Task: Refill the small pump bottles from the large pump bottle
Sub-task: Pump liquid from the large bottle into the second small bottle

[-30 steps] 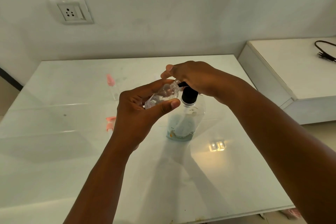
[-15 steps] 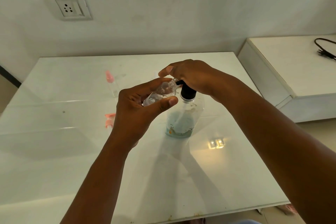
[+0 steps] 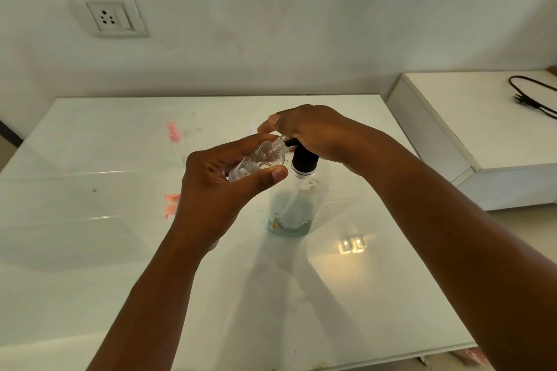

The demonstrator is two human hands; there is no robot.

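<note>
A large clear pump bottle [image 3: 297, 208] with a black pump collar [image 3: 304, 159] stands mid-table, liquid low in its base. My right hand [image 3: 313, 132] lies over the pump head and hides it. My left hand [image 3: 217, 187] grips a small clear bottle [image 3: 259, 159], tilted with its open neck against the black spout. A second small bottle with a pink cap [image 3: 173, 137] stands at the back left. A loose pink pump top [image 3: 171, 205] lies left of my left hand, partly hidden by it.
The white glass table [image 3: 90, 280] sits against a wall with a socket [image 3: 110, 16]. A lower white unit [image 3: 482, 129] with a black cable [image 3: 530, 96] stands at the right. A bright light reflection [image 3: 351, 245] shows near the big bottle.
The view has shifted slightly. My right hand has sunk a little on the pump head; my left hand keeps the small bottle at the spout.
</note>
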